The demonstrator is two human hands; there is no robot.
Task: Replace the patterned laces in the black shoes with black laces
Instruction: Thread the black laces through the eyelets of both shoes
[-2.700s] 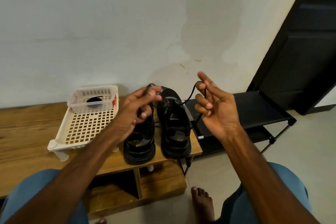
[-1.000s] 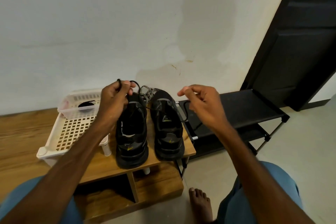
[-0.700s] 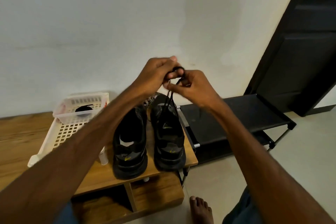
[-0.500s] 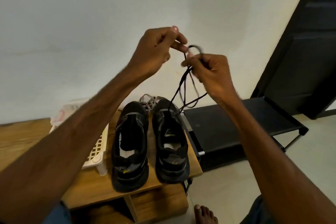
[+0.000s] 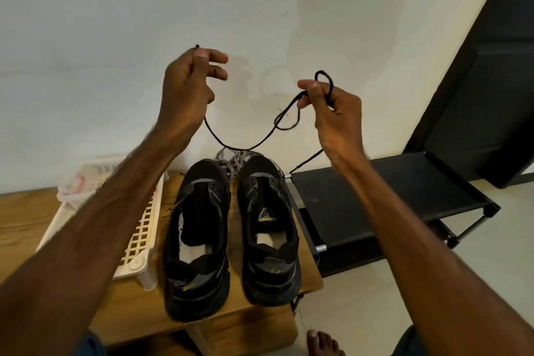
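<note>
Two black shoes stand side by side on a wooden bench [image 5: 26,228], heels toward me: the left shoe [image 5: 198,240] and the right shoe [image 5: 268,228], both without laces. A heap of patterned black-and-white laces [image 5: 232,163] lies behind their toes. A black lace [image 5: 245,144] hangs in a slack curve above the shoes between my hands. My left hand [image 5: 187,87] pinches one end, whose tip sticks up above the fingers. My right hand [image 5: 332,110] grips the other part, with a small loop above the fingers and a tail hanging down.
A cream plastic basket tray [image 5: 141,240] sits left of the shoes, partly behind my left forearm. A low black shoe rack [image 5: 390,193] stands to the right of the bench. A dark door [image 5: 491,66] is at the far right. My bare foot [image 5: 323,344] rests on the floor.
My hands, which met above the shoes, have moved apart and lowered a little, stretching the black lace out between them. The view has moved closer to the shoes.
</note>
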